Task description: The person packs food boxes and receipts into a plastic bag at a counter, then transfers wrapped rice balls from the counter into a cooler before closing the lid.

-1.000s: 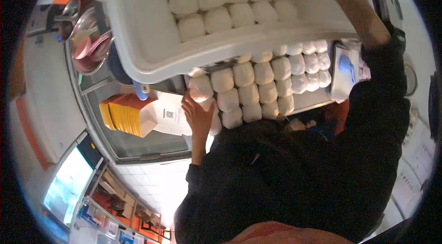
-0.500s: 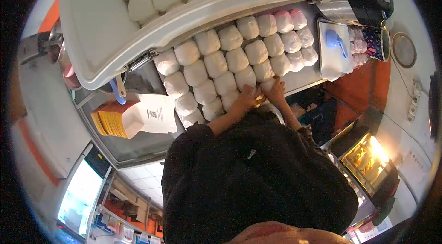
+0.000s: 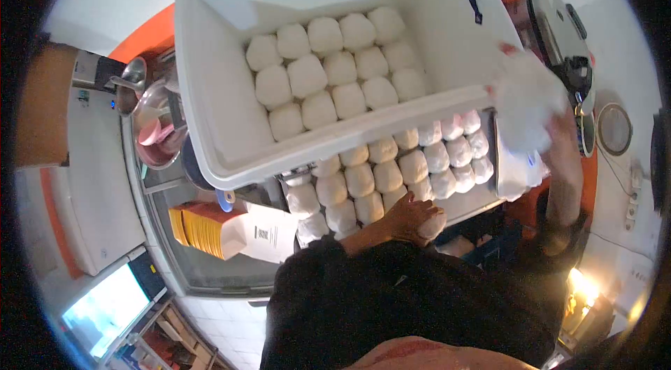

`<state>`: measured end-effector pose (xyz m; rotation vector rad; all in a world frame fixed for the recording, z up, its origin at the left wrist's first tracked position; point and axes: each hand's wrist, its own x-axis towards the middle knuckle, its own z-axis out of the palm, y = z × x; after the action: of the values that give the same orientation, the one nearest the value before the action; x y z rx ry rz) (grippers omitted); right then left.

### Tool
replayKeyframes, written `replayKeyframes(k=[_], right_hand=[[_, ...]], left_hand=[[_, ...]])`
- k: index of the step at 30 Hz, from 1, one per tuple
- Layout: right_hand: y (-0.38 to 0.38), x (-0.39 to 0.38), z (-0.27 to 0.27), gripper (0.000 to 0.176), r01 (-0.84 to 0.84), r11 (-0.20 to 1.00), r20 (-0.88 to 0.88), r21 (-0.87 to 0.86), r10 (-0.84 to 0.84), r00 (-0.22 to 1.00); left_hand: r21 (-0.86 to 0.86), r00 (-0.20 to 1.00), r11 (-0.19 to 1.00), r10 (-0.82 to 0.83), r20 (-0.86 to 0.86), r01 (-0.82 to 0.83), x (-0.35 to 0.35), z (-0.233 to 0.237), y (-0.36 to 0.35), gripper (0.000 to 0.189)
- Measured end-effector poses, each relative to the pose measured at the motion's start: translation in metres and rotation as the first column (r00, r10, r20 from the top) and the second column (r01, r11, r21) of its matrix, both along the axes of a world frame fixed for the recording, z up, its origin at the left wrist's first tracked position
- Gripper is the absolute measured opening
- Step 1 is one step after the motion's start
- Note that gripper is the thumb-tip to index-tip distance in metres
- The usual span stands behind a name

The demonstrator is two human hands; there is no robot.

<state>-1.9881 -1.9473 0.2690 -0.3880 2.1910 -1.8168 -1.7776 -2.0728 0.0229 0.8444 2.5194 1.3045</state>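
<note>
My left hand [image 3: 411, 218] rests at the near edge of the rows, its fingers curled on a white dough-like ball [image 3: 433, 225] in clear wrap. Off to the right, my right hand [image 3: 553, 124] is raised and smeared by motion. A whitish, see-through plastic bag or sheet [image 3: 523, 99] hangs at that hand and covers most of its fingers. Beyond my left hand, several rows of wrapped balls [image 3: 386, 176] sit close together on the metal counter. Bare white dough balls [image 3: 307, 75] lie in a large white tub [image 3: 224, 111] behind them.
A stack of yellow-edged paper trays [image 3: 210, 230] stands at the left. Pans and a pink scoop [image 3: 149, 132] are at the far left. A black and silver appliance [image 3: 556, 27] stands at the back right, near a round sieve [image 3: 614, 129]. The tub's front wall overhangs the far rows.
My right hand has left the near row and swung up and right with the plastic. My left hand stays by the balls. The view has shifted, showing more of the tub.
</note>
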Motion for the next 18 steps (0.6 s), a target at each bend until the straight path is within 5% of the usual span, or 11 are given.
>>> replayKeyframes(k=[2, 4, 5, 7, 8, 11, 14, 18], right_hand=[[-0.079, -0.061, -0.024, 0.047, -0.233, 0.953, 0.311, 0.194, 0.165, 0.936], [-0.157, -0.071, -0.059, 0.052, -0.647, 0.476, 0.214, 0.596, 0.683, 0.698], [-0.196, -0.076, -0.077, 0.054, -0.666, 0.228, 0.162, 0.71, 0.868, 0.469], [-0.242, -0.098, -0.147, 0.071, -0.714, -0.08, 0.556, 0.695, 0.689, 0.464], [-0.254, -0.102, -0.185, 0.069, -0.696, -0.157, 0.618, 0.7, 0.621, 0.482], [-0.245, -0.1, -0.26, 0.064, -0.609, -0.083, 0.544, 0.789, 0.555, 0.629], [-0.229, -0.118, -0.263, 0.058, -0.588, -0.043, 0.502, 0.808, 0.573, 0.648], [-0.222, -0.152, -0.215, 0.052, -0.615, -0.046, 0.479, 0.787, 0.673, 0.563]], left_hand=[[0.249, 0.971, 0.961, 0.064, 0.229, -0.122, -0.009, 0.037, -0.036, 0.077], [0.414, 0.934, 0.869, 0.133, 0.333, -0.271, 0.002, 0.064, -0.072, 0.077], [0.475, 0.908, 0.805, 0.178, 0.379, -0.356, 0.024, 0.066, -0.087, 0.077], [0.45, 0.825, 0.721, 0.305, 0.476, -0.527, 0.064, 0.07, -0.12, 0.077], [0.43, 0.779, 0.676, 0.365, 0.51, -0.599, 0.075, 0.077, -0.138, 0.077], [0.353, 0.667, 0.567, 0.599, 0.443, -0.744, 0.082, 0.106, -0.184, 0.076], [0.338, 0.627, 0.564, 0.77, 0.114, -0.754, 0.047, 0.158, -0.232, 0.076], [0.099, 0.67, 0.786, 0.578, -0.466, -0.61, -0.051, 0.248, -0.271, 0.075]])
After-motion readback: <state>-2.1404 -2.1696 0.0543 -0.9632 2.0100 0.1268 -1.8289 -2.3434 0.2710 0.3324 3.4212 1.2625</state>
